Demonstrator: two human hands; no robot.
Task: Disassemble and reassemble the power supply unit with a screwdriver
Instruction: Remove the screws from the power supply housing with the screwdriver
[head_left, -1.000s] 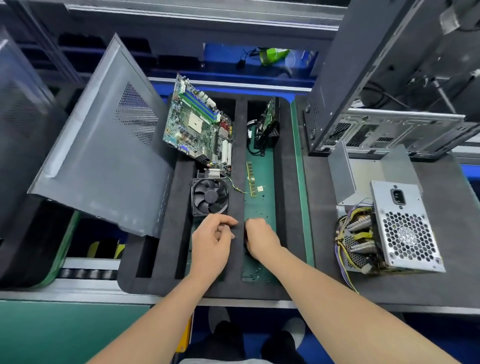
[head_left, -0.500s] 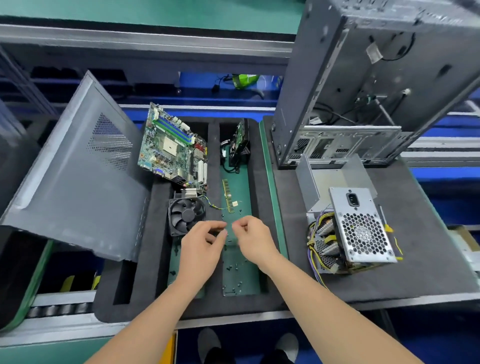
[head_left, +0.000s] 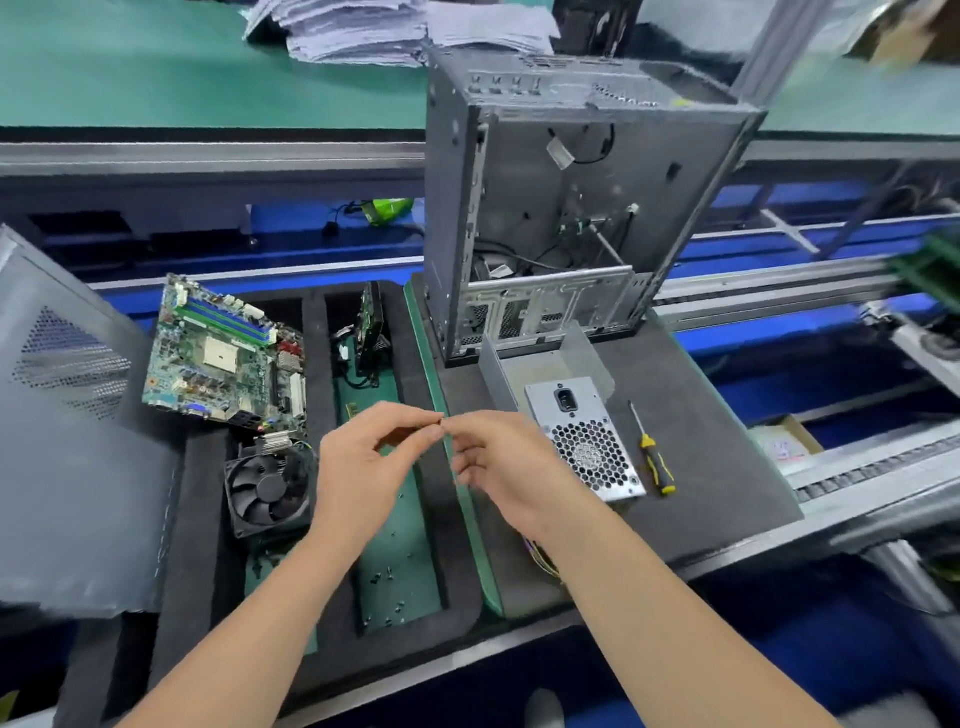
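Note:
The silver power supply unit (head_left: 587, 441) lies on the dark mat (head_left: 722, 467), fan grille up, with its bent metal cover (head_left: 540, 364) standing behind it. A black-and-yellow screwdriver (head_left: 655, 462) lies just right of the unit, touched by neither hand. My left hand (head_left: 363, 467) and my right hand (head_left: 504, 467) are raised over the tray's right edge. Their thumbs and forefingers meet in a pinch around one tiny dark part, apparently a screw. My right hand hides the unit's near-left corner and most of its wires.
An open computer case (head_left: 571, 208) stands upright behind the unit. The black foam tray (head_left: 202, 519) holds a motherboard (head_left: 223, 353), a cooler fan (head_left: 270, 488) and several loose screws (head_left: 389, 574). A grey side panel (head_left: 67, 441) leans at the left. Conveyor rails run along the right.
Both hands rose from the tray's screw slot and moved right, fingertips now pinched together. The camera tilted up and right, bringing the screwdriver into view.

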